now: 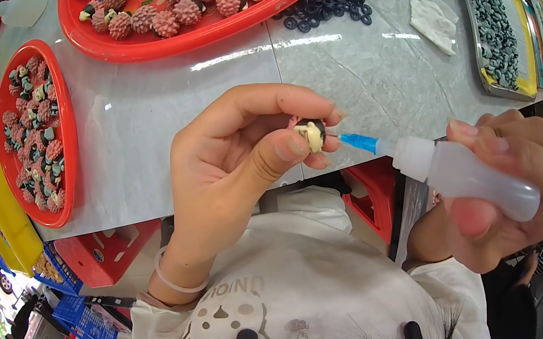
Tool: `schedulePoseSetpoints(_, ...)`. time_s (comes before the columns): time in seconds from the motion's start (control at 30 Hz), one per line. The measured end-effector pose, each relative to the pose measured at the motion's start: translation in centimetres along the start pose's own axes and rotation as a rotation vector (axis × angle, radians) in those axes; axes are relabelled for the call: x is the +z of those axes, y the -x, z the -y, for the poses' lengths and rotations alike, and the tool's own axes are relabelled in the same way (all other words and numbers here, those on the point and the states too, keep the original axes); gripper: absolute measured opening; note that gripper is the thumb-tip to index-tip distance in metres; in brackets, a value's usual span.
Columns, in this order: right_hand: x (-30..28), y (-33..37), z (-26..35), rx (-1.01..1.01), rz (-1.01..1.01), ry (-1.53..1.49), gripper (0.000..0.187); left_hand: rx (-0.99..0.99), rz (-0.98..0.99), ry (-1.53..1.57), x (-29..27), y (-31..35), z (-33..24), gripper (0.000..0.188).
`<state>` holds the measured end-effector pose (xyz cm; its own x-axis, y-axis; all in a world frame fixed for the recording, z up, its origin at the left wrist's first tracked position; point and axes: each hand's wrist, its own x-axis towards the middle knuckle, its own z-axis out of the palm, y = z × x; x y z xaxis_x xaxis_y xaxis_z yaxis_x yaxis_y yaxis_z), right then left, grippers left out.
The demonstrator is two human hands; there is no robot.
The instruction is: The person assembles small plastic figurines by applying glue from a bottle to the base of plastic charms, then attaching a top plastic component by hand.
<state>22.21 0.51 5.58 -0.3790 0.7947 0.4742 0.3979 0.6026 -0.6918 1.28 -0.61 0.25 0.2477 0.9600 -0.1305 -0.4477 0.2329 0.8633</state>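
Between the thumb and fingertips of my left hand [227, 151] is a small figurine [312, 135] with cream, black and pink parts. My right hand [511, 176] is wrapped round a translucent squeeze bottle [473, 178], tilted so its tip points up and left. The bottle's blue needle tip [359, 142] reaches close to the figurine's right side; whether it touches I cannot tell. Both hands are above the near edge of the grey table [202, 81].
A red tray [127, 50] of pink knobbly pieces lies at the far side; another red tray [69, 129] stands left. Dark rings [331, 3] are heaped beside the far tray. A crumpled white tissue [434, 19] and a metal tray [494, 83] of dark green pieces lie right.
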Motion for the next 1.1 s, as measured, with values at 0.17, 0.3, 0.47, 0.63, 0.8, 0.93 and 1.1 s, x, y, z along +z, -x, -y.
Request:
schedulePoseSetpoints(0.17, 0.4, 0.8, -0.1, 0.018, -0.095, -0.037, 0.042, 0.006, -0.007, 0.016, 0.0, -0.1, -0.1, 0.033)
schedulePoseSetpoints(0.3, 0.0, 1.3, 0.1, 0.249, -0.266, -0.349, 0.037, 0.017, -0.014, 0.016, 0.1, -0.1, -0.2, 0.032)
schedulePoseSetpoints(0.47, 1.6, 1.0, -2.4, 0.337, -0.597, -0.134, 0.03, 0.006, 0.004, -0.006, 0.5, -0.5, 0.0, 0.031)
schedulePoseSetpoints(0.63, 3.0, 1.6, -4.7, 0.355, -0.229, 0.083, 0.036, 0.041, 0.0, -0.085, 0.4, 0.0, 0.3, 0.03)
schedulePoseSetpoints(0.8, -3.3, 1.8, -5.2, 0.385, -0.36, 0.409, 0.02, 0.025, 0.007, -0.138, 0.4, 0.2, -0.2, 0.029)
schedulePoseSetpoints(0.93, -9.2, 3.0, -8.6, 0.637, -0.512, 0.648, 0.018, -0.008, 0.02, -0.139, 0.7, -0.2, 0.1, 0.028)
schedulePoseSetpoints(1.1, -8.9, 2.6, -10.3, 0.562, -0.26, 0.722, 0.018, 0.0, 0.016, -0.153, 0.7, -0.3, 0.1, 0.027)
